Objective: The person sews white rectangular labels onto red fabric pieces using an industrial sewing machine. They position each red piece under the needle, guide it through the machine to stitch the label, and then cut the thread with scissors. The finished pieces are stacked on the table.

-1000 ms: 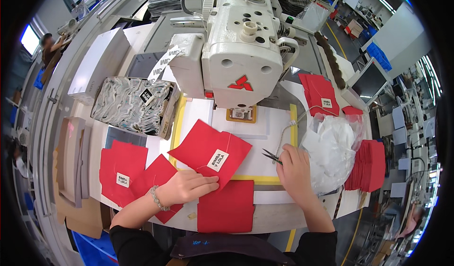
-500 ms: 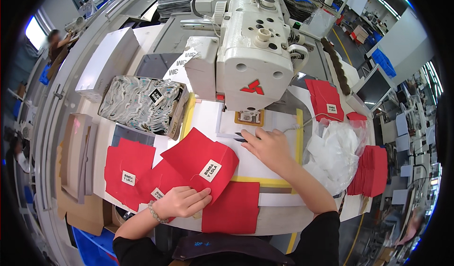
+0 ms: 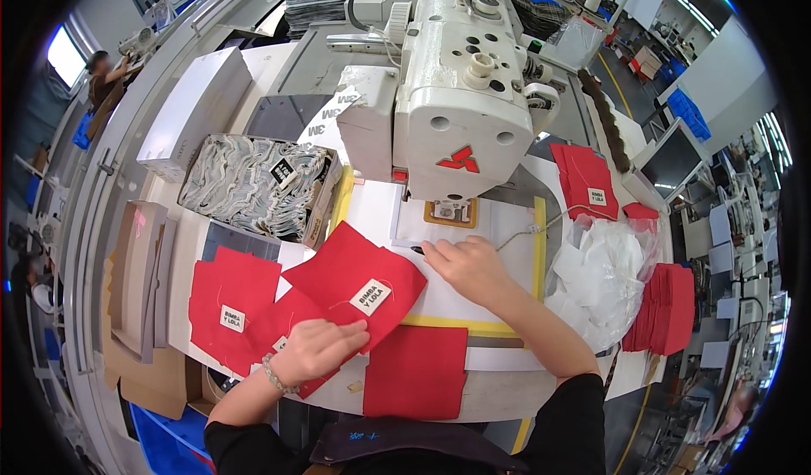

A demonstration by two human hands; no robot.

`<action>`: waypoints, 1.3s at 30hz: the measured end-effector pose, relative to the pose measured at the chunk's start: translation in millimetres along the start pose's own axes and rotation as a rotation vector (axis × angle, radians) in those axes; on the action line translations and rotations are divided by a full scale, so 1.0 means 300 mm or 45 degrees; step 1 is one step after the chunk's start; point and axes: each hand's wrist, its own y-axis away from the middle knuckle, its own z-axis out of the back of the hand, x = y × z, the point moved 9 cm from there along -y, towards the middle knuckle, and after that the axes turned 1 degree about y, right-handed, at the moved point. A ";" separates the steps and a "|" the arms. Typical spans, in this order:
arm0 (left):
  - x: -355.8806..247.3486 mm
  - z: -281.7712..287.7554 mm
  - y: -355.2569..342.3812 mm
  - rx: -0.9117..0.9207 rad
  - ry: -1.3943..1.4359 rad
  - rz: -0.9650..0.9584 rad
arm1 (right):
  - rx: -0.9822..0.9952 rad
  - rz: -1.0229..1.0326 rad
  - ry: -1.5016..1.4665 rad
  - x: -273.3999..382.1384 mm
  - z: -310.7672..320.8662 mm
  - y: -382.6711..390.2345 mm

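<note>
My left hand (image 3: 321,350) is closed on the near edge of a red fabric piece (image 3: 342,260), which carries a stitched white label (image 3: 371,297) with loose thread beside it. This piece lies slanted over other red labelled pieces (image 3: 228,281). My right hand (image 3: 470,268) is closed around a small black tool (image 3: 417,249); only its tip shows, so its kind is unclear. That hand is over the white work surface, just in front of the sewing machine (image 3: 460,129) and its metal stitching plate (image 3: 450,212). A plain red piece (image 3: 416,372) lies near the table's front edge.
A box packed with labels (image 3: 253,186) stands left of the machine, beside a long white box (image 3: 196,114). On the right are a plastic bag of white scraps (image 3: 596,281), a red fabric stack (image 3: 663,309), more red pieces (image 3: 585,179) and a small screen (image 3: 673,158).
My left hand has shifted slightly left and up, still at the red piece's edge. My right hand has moved a little to the left with the black tool. The view has shifted slightly.
</note>
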 end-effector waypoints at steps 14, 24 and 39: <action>0.434 0.085 0.136 -0.717 0.977 1.154 | -0.001 -0.201 -0.049 -0.077 0.081 0.069; 0.393 0.078 0.162 -0.709 0.983 1.144 | -0.121 -0.125 -0.025 -0.029 0.017 -0.068; 0.443 0.063 0.202 -0.682 1.076 1.234 | -0.118 -0.282 -0.049 -0.115 0.052 -0.008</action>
